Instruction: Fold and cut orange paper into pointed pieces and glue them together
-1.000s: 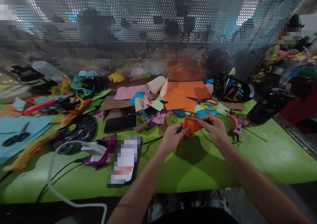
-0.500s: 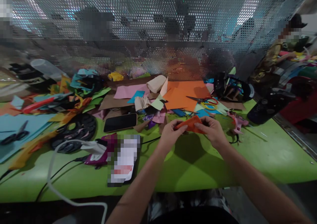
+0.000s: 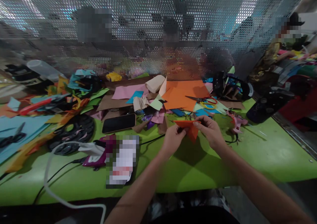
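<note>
A folded piece of orange paper (image 3: 192, 133) is held above the green tabletop between my two hands. One triangular flap of it hangs down, pointing toward me. My left hand (image 3: 173, 137) pinches its left side, fingers partly hidden behind the paper. At the upper right corner, my right hand (image 3: 208, 128) grips it between thumb and fingers. Behind the hands lie a large orange sheet (image 3: 183, 90) and scissors with red and yellow handles (image 3: 208, 102). A pink glue gun (image 3: 237, 121) rests to the right of my right hand.
Left of my hands are a dark phone (image 3: 119, 123), a second phone with a blurred screen (image 3: 123, 161) and a purple glue gun (image 3: 99, 153) with cables. A black bottle (image 3: 268, 105) leans at right. A perforated metal screen (image 3: 148, 26) stands behind the paper scraps.
The orange paper has turned from a flat strip to a shape with a triangular flap hanging down. My left hand has shifted slightly lower; both hands still hold it.
</note>
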{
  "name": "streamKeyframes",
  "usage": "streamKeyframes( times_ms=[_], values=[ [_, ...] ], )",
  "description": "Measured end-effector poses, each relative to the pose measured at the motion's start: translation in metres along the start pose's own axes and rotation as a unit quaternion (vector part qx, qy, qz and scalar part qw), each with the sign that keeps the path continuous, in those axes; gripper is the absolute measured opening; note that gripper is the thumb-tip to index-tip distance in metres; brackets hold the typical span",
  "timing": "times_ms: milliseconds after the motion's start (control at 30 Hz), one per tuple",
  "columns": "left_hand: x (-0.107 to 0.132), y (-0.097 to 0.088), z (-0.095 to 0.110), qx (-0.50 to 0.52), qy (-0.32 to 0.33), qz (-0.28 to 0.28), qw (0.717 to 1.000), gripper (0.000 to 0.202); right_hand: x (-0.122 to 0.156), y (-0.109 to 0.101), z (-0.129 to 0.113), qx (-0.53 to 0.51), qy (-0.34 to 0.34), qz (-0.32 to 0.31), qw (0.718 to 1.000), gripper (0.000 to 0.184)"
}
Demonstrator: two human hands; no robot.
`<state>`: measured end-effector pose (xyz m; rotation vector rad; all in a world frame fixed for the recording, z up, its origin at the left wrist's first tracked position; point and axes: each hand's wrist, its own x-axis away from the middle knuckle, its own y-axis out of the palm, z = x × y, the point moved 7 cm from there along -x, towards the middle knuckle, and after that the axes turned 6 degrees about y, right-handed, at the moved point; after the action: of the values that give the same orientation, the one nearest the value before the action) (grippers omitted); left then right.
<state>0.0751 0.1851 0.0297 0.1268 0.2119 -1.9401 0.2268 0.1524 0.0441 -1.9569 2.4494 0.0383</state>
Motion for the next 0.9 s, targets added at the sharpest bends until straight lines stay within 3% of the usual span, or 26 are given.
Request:
streamKeyframes(
  times_ms=[267, 567, 900],
  values=[
    [0.002, -0.011, 0.008, -0.083, 0.023, 0.055, 0.995, 0.020, -0.001, 0.004, 0.001, 0.007, 0.017, -0.025, 1.000, 0.033],
    [0.004, 0.000, 0.006, -0.133, 0.048, 0.014, 0.990, 0.019, -0.001, -0.001, 0.003, 0.066, -0.022, 0.015, 0.997, 0.029],
    [0.005, 0.008, 0.006, -0.113, 0.054, -0.040, 0.991, 0.020, -0.002, 0.000, 0.002, 0.042, -0.012, -0.015, 0.999, 0.031]
  ],
)
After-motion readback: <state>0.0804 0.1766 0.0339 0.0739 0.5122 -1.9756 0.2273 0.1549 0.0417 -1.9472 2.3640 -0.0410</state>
